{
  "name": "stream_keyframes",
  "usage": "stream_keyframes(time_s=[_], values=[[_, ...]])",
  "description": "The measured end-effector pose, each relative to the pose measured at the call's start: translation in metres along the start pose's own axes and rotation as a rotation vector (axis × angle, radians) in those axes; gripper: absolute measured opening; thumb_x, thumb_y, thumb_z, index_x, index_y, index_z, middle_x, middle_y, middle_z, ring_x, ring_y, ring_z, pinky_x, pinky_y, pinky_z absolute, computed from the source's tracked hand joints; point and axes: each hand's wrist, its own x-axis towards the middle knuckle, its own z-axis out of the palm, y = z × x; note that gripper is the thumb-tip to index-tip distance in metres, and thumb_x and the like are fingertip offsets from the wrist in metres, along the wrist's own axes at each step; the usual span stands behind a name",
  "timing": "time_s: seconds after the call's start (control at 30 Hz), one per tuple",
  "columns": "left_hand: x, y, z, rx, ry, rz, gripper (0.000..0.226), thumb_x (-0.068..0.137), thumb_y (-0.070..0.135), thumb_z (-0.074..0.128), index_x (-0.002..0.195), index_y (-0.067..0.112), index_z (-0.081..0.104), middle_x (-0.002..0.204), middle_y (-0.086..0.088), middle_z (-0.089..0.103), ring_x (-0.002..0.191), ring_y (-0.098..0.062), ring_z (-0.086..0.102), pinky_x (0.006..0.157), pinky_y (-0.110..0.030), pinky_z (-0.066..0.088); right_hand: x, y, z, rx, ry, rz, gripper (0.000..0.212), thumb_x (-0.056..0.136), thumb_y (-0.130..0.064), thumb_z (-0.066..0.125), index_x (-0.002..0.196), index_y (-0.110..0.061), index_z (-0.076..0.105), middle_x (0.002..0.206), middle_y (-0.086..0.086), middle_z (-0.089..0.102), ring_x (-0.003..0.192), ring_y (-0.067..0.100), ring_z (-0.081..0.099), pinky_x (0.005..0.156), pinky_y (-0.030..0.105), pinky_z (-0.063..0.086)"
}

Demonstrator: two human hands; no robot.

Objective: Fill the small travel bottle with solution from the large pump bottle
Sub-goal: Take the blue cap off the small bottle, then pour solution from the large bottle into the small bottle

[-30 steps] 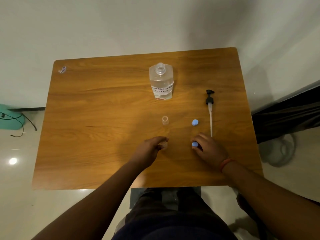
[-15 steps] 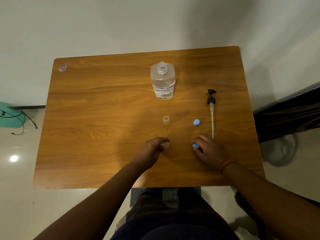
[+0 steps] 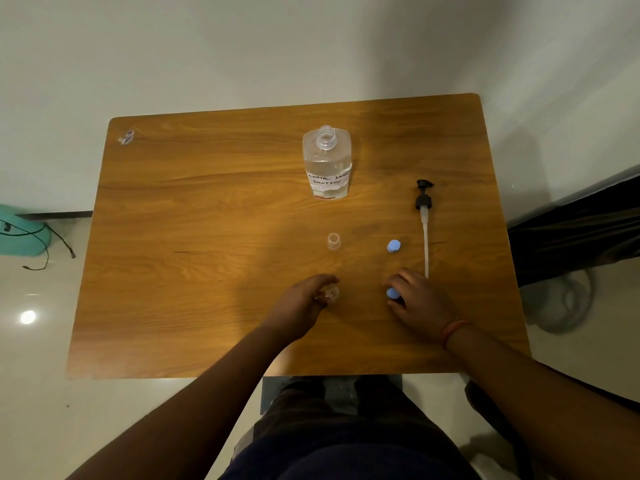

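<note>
The left hand [image 3: 304,303] curls its fingers round a small clear travel bottle [image 3: 331,293] standing on the table [image 3: 194,237], and the right hand [image 3: 412,299] pinches a blue cap [image 3: 392,293] at its fingertips. A 2nd open travel bottle [image 3: 334,241] stands just beyond the left hand, and a 2nd blue cap [image 3: 393,246] lies just beyond the right. The large pump bottle [image 3: 327,164] stands well beyond both hands, neck open, with its pump head [image 3: 424,216] lying on the table by the right hand's outer side, tube pointing toward the person.

Risks, as I judge them: the tiny bottle is light and narrow-mouthed, so pouring from the wide neck of the large one could overshoot and spill; a nudge from either hand could tip the bottles. The pump's tube lying on the wood may pick up dirt.

The handwritten label on the large bottle appears to read "CONTACT LENS SOLUTION"; a sticker [image 3: 126,136] far beyond the left hand is unreadable.
</note>
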Motion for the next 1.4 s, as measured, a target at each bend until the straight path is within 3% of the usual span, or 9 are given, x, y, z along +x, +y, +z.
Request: stream_keyframes(time_s=[0.27,0.5,0.6,0.73,0.87,1.03,1.23,1.33,1.4], values=[[0.000,-0.003,-0.006,-0.014,-0.021,-0.029,0.046,0.098,0.013,0.063,0.142,0.022,0.053,0.144,0.000,0.058,0.123,-0.018,0.061,0.103,-0.040,0.053,0.000,-0.001,-0.002,0.001,-0.027,0.011,0.038,0.088,-0.028,0.066,0.124,-0.017,0.057,0.126,0.002,0.056,0.115,0.019,0.053,0.091,0.030,0.048],[-0.003,-0.006,-0.007,-0.002,-0.035,-0.034,0.052,0.096,0.016,0.068,0.144,0.022,0.050,0.146,-0.001,0.056,0.127,-0.019,0.058,0.104,-0.038,0.051,0.000,-0.003,-0.005,0.007,-0.062,0.019,0.045,0.087,-0.033,0.068,0.127,-0.018,0.054,0.129,0.001,0.054,0.117,0.019,0.052,0.094,0.031,0.048],[-0.007,-0.010,-0.012,-0.012,-0.045,-0.059,0.062,0.091,0.023,0.074,0.146,0.021,0.046,0.150,-0.002,0.053,0.130,-0.022,0.056,0.105,-0.037,0.051,-0.002,-0.001,-0.008,0.023,-0.064,0.036,0.053,0.084,-0.043,0.068,0.127,-0.016,0.054,0.127,0.003,0.054,0.114,0.021,0.054,0.092,0.033,0.050],[-0.013,-0.019,-0.023,-0.030,0.008,-0.118,0.061,0.093,0.037,0.071,0.146,0.022,0.046,0.151,-0.001,0.051,0.132,-0.021,0.054,0.104,-0.042,0.052,-0.008,0.003,-0.016,0.033,0.026,0.093,0.065,0.085,-0.065,0.046,0.123,-0.013,0.055,0.120,0.006,0.057,0.103,0.021,0.058,0.080,0.038,0.054],[-0.005,-0.017,-0.035,-0.065,0.124,-0.146,0.042,0.102,0.033,0.056,0.142,0.022,0.051,0.146,-0.002,0.055,0.131,-0.023,0.056,0.104,-0.042,0.052,0.000,0.003,-0.037,0.030,0.155,0.130,0.050,0.090,-0.050,0.058,0.124,-0.013,0.056,0.118,0.005,0.058,0.102,0.021,0.058,0.078,0.032,0.050],[0.022,-0.002,-0.048,-0.025,0.174,-0.084,0.043,0.100,0.026,0.061,0.141,0.021,0.052,0.144,-0.003,0.057,0.131,-0.023,0.055,0.107,-0.040,0.050,0.041,-0.012,-0.071,0.139,0.291,0.131,0.040,0.090,-0.041,0.063,0.120,-0.016,0.053,0.106,-0.007,0.049,0.095,0.013,0.053,0.072,0.031,0.048],[0.054,0.016,-0.053,0.011,0.117,-0.021,0.056,0.095,0.025,0.069,0.147,0.025,0.047,0.149,0.000,0.053,0.136,-0.021,0.050,0.110,-0.044,0.047,0.108,-0.033,-0.108,0.391,0.327,0.116,0.066,0.082,-0.035,0.074,0.137,-0.018,0.042,0.132,0.002,0.049,0.115,0.011,0.050,0.095,0.033,0.049],[0.063,0.022,-0.054,0.057,0.086,-0.004,0.059,0.095,0.025,0.070,0.149,0.027,0.047,0.150,-0.004,0.053,0.135,-0.023,0.049,0.105,-0.031,0.041,0.137,-0.047,-0.124,0.428,0.323,0.095,0.080,0.079,-0.033,0.078,0.145,-0.017,0.034,0.144,0.002,0.042,0.127,0.013,0.046,0.101,0.031,0.046],[0.067,0.025,-0.054,0.062,0.088,0.008,0.059,0.094,0.022,0.071,0.148,0.025,0.049,0.149,-0.005,0.054,0.134,-0.024,0.049,0.101,-0.030,0.040,0.153,-0.056,-0.132,0.433,0.299,0.081,0.088,0.078,-0.032,0.079,0.149,-0.019,0.028,0.150,0.002,0.036,0.133,0.016,0.042,0.103,0.030,0.044]])
